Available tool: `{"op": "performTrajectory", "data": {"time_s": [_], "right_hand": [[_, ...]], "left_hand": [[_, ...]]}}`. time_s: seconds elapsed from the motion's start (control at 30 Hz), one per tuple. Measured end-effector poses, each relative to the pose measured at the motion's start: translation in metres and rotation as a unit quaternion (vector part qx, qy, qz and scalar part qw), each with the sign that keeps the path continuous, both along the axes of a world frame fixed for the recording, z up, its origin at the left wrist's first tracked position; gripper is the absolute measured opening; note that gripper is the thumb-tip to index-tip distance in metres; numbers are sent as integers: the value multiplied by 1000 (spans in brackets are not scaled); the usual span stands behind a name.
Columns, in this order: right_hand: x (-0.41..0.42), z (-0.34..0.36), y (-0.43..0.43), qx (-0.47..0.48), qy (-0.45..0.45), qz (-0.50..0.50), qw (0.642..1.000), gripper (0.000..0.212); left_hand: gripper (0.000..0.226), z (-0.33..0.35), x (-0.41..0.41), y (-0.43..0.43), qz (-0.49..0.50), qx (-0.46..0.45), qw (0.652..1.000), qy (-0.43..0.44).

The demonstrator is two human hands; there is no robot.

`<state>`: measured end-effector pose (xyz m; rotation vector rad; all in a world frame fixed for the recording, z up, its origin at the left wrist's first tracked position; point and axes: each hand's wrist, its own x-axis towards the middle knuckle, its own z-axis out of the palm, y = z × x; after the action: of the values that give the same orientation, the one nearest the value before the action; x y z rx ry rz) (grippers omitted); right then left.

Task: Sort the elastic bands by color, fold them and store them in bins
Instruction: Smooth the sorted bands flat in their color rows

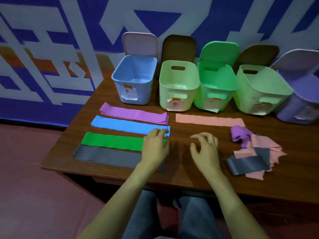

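Flat bands lie in rows on the left of the table: purple (133, 113), blue (124, 125), green (112, 141) and grey (107, 155). A pink band (209, 120) lies flat at centre right. My left hand (155, 146) rests flat on the right ends of the green and blue bands. Over bare wood hovers my right hand (205, 149), fingers loosely curled, holding nothing. A jumbled pile of pink (269, 145), grey (248, 163) and purple (240, 135) bands sits at the right.
Along the back of the table (181, 176) stand open-lidded bins: a blue bin (134, 80), a pale green bin (177, 85), a green bin (215, 85), another pale green bin (260, 88) and a purple bin (300, 100). A patterned wall stands behind.
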<state>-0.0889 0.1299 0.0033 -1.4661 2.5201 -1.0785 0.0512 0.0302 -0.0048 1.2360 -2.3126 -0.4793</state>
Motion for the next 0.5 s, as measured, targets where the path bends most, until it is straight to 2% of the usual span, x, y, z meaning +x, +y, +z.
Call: {"op": "performTrajectory", "data": {"time_s": [0.23,0.37,0.5], "right_hand": [[-97,-9,61,56,-8,-176,983,35],[-131,-16,82,31,7,-196,980,51],[-153,-21,81,32,0,-195,980,54]], "left_hand": [[35,0,-105,40,-167,49,984,-25],[42,-13,-149,57,-210,94,973,-32],[53,-19,-187,64,-219,142,965,-37]]}}
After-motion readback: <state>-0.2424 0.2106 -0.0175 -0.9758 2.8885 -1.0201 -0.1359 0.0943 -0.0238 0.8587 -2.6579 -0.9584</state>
